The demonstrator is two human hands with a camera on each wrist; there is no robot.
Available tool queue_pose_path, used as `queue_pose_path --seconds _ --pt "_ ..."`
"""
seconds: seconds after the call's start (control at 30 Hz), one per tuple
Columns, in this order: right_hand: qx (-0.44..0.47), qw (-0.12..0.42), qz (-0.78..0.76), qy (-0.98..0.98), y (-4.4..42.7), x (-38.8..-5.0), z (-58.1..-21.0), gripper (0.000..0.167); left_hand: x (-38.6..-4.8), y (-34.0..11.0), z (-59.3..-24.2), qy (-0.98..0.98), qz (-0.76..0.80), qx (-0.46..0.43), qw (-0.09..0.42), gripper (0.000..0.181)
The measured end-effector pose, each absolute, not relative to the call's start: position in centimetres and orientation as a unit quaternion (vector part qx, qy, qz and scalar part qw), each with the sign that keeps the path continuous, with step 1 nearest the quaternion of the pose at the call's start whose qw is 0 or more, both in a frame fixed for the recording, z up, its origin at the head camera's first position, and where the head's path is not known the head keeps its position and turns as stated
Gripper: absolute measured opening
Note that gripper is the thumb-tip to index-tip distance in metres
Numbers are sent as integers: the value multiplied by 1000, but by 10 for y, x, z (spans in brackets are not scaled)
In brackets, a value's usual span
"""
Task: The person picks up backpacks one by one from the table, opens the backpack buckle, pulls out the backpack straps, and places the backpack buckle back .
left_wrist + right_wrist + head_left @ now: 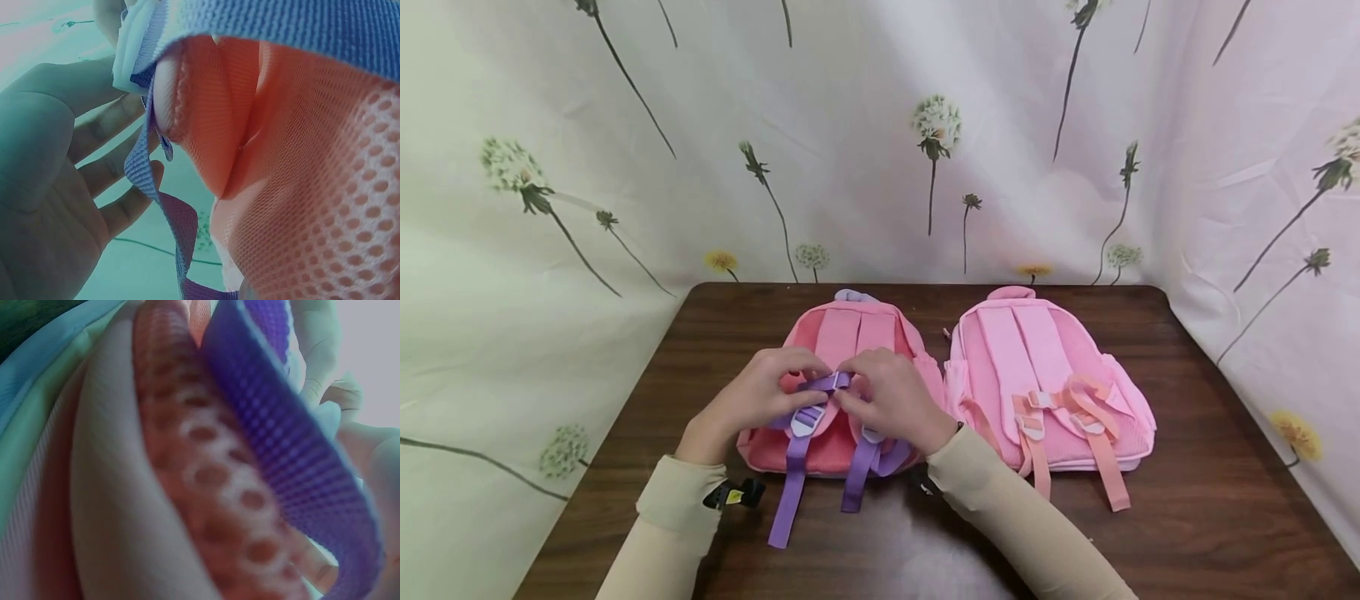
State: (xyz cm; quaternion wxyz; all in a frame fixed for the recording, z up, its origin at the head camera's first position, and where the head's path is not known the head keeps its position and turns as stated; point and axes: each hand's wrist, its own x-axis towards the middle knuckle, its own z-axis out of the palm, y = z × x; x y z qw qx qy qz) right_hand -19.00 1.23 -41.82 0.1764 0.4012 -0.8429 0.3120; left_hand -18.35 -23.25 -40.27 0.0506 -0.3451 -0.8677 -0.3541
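Observation:
A coral-pink backpack [838, 333] with purple straps lies on the table, its shoulder-strap side up. Over its middle, my left hand [778, 387] pinches one end of a purple chest strap [816, 384] between thumb and fingers. My right hand [891, 396] pinches the other side, at a small white buckle [836, 381]. Whether the buckle is clasped cannot be seen. Below the hands sits a white strap adjuster [807, 420], with a loose purple strap end [786, 508] hanging toward me. In the right wrist view, a purple strap [294, 444] covers part of the fingers.
To the right lies a second, pink backpack [992, 350] with peach straps and a chest buckle [1041, 400]. Both bags are on a dark wooden table [1210, 500]. A dandelion-print cloth [857, 167] hangs behind and at the sides.

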Motion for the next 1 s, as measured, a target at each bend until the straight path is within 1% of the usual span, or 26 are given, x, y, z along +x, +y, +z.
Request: queue_pose_path --seconds 0.23,0.43,0.53,0.77,0.87,1.0 --pt "405 176 319 -838 12 -191 -419 21 -184 -235 -404 -873 -348 -339 44 28" --pt "409 187 314 -836 11 -193 -419 20 -187 -231 -404 -859 -354 -363 66 27" --pt "407 186 311 -839 11 -194 -419 20 -188 -229 -404 -857 -354 -368 68 26" --pt "400 177 306 -846 11 -195 -418 21 -186 -229 -402 -874 -343 -341 50 30" --pt "401 175 305 -846 12 -194 -418 22 -185 -231 -402 -877 -339 -337 50 32" --pt "402 178 307 -844 12 -192 -419 23 -183 -232 -403 -878 -340 -333 48 28"
